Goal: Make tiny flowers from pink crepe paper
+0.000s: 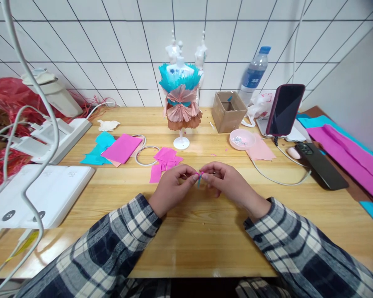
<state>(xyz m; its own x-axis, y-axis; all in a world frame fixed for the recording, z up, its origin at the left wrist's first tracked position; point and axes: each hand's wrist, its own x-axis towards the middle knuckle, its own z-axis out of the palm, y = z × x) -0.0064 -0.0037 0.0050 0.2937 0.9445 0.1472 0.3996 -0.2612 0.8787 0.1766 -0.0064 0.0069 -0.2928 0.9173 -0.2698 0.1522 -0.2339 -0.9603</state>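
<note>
Both hands meet above the light wooden tabletop (205, 231). The left hand (170, 188) and right hand (228, 182) pinch a tiny folded pink-and-blue paper piece (199, 178) between their fingertips, just in front of the loose pink paper squares (165, 159).

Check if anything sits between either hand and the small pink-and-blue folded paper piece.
Nothing visible does. The left hand and right hand both pinch the folded paper piece with their fingers, above the wooden table. The pink paper squares lie farther back, apart from the hands.
</note>
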